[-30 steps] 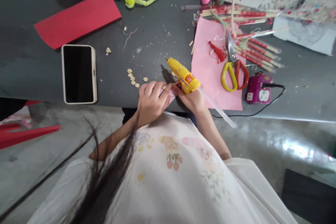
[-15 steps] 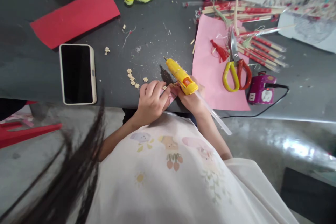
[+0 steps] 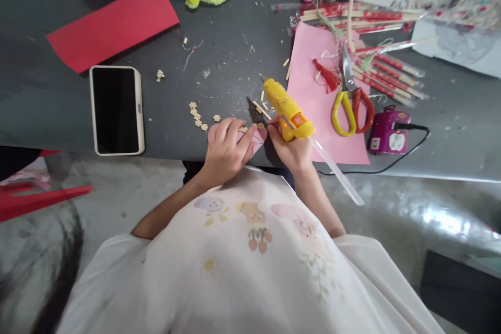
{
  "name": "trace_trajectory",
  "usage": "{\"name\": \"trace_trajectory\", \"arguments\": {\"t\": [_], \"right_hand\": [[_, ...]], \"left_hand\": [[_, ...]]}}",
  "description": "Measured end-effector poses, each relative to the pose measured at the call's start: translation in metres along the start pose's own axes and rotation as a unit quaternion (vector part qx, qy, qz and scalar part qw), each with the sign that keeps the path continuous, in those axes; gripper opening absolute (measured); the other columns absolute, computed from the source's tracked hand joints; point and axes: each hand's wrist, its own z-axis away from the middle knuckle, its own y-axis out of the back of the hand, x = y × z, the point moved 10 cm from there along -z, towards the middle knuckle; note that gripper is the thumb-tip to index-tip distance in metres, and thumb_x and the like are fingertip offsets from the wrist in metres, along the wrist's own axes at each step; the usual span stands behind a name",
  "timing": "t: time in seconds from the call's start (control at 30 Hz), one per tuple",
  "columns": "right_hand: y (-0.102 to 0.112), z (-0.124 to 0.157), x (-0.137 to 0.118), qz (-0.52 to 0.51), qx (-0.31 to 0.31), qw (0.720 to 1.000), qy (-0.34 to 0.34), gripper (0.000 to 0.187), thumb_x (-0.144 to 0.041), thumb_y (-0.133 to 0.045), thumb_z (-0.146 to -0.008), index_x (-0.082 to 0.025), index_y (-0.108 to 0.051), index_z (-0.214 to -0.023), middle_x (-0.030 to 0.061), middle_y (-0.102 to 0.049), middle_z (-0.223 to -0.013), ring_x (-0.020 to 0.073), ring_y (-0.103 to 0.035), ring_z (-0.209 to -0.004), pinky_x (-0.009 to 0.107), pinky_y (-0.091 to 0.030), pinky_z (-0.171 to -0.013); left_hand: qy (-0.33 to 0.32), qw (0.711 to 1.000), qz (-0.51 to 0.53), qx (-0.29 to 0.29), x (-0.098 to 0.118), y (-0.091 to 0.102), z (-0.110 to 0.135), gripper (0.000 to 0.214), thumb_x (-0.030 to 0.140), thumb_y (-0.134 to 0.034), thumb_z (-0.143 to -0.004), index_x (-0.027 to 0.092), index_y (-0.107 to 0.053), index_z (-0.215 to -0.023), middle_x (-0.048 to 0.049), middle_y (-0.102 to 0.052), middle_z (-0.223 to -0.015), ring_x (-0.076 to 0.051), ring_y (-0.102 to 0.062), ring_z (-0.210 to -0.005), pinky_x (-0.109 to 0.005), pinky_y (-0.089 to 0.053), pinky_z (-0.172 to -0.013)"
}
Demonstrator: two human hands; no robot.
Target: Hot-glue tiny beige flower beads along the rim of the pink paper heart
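At the table's front edge, my left hand (image 3: pixel 227 146) grips a small pink paper piece (image 3: pixel 256 138), its fingers bent over the paper. Small flower-shaped pale beads (image 3: pixel 259 126) lie along the upper edge of that paper. To its right, my right hand (image 3: pixel 293 152) is wrapped round a yellow hot glue gun (image 3: pixel 287 107). A clear glue stick (image 3: pixel 338 172) juts from the gun's back end, and the nozzle points up and left. Several more flower-shaped beads (image 3: pixel 195 115) lie in a curved row left of my left hand. Short pale sticks (image 3: pixel 262 109) lie below the nozzle.
A phone (image 3: pixel 116 109) and a red card (image 3: pixel 113 26) lie on the left. Right of the glue gun, scissors (image 3: pixel 350 94) and a red tassel (image 3: pixel 326 75) rest on pink paper (image 3: pixel 313 47). A purple power adapter (image 3: pixel 391 131) and wrapped chopsticks (image 3: pixel 391 75) lie farther right.
My right hand has shifted the glue gun to the right, away from the pink paper piece. More of that paper and its beads shows. My left hand has stayed nearly still.
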Motion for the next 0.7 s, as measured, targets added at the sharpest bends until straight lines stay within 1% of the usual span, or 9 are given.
{"name": "trace_trajectory", "arguments": {"t": [0.1, 0.17, 0.33, 0.4, 0.53, 0.7], "right_hand": [[0.025, 0.004, 0.004, -0.059, 0.097, 0.993, -0.015, 0.013, -0.038, -0.060, -0.085, -0.028, -0.058, -0.093, 0.0026, -0.072, -0.092, 0.0224, -0.070, -0.089, 0.046, -0.059, -0.091], [0.033, 0.006, 0.005, -0.091, 0.119, 0.989, -0.020, 0.016, -0.037, -0.064, -0.080, -0.028, -0.058, -0.092, 0.0010, -0.071, -0.087, 0.0214, -0.071, -0.083, 0.045, -0.061, -0.085], [0.041, 0.011, 0.004, -0.138, 0.122, 0.983, -0.021, 0.020, -0.034, -0.067, -0.077, -0.026, -0.061, -0.094, 0.0007, -0.071, -0.080, 0.0205, -0.071, -0.077, 0.044, -0.063, -0.079], [0.042, 0.014, 0.002, -0.149, 0.123, 0.981, -0.018, 0.019, -0.033, -0.067, -0.076, -0.026, -0.061, -0.093, 0.0004, -0.071, -0.078, 0.0201, -0.071, -0.076, 0.043, -0.063, -0.077], [0.043, 0.015, 0.000, -0.158, 0.112, 0.981, -0.012, 0.020, -0.032, -0.067, -0.076, -0.027, -0.061, -0.095, 0.0006, -0.072, -0.081, 0.0189, -0.070, -0.075, 0.043, -0.063, -0.078], [0.043, 0.016, 0.001, -0.166, 0.103, 0.981, -0.015, 0.021, -0.033, -0.067, -0.076, -0.027, -0.061, -0.095, 0.0014, -0.072, -0.081, 0.0192, -0.069, -0.073, 0.042, -0.063, -0.073]], "left_hand": [[0.006, 1.000, 0.010, -0.003, -0.002, -0.001, 0.000, 0.039, 0.038, -0.049, -0.100, 0.022, -0.063, -0.133, -0.0149, -0.064, -0.127, -0.032, -0.053, -0.123, -0.047, -0.037, -0.103], [0.017, 1.000, 0.023, -0.005, -0.004, -0.001, -0.002, 0.037, 0.038, -0.050, -0.100, 0.022, -0.064, -0.131, -0.0145, -0.063, -0.127, -0.032, -0.052, -0.123, -0.048, -0.037, -0.103], [0.044, 0.997, 0.054, -0.023, -0.010, 0.000, -0.009, 0.034, 0.036, -0.058, -0.094, 0.024, -0.068, -0.124, -0.0129, -0.063, -0.125, -0.031, -0.051, -0.121, -0.049, -0.037, -0.103], [0.054, 0.997, 0.057, -0.018, -0.012, 0.002, -0.011, 0.032, 0.036, -0.061, -0.092, 0.025, -0.069, -0.121, -0.0118, -0.063, -0.124, -0.031, -0.051, -0.119, -0.048, -0.039, -0.101], [0.074, 0.994, 0.072, 0.024, -0.016, 0.013, -0.011, 0.029, 0.033, -0.062, -0.090, 0.025, -0.070, -0.116, -0.0097, -0.066, -0.119, -0.030, -0.053, -0.117, -0.049, -0.038, -0.102], [0.141, 0.985, 0.063, 0.079, -0.041, 0.034, 0.002, 0.027, 0.026, -0.058, -0.091, 0.026, -0.070, -0.115, -0.0086, -0.066, -0.116, -0.028, -0.055, -0.116, -0.048, -0.037, -0.104]]}}
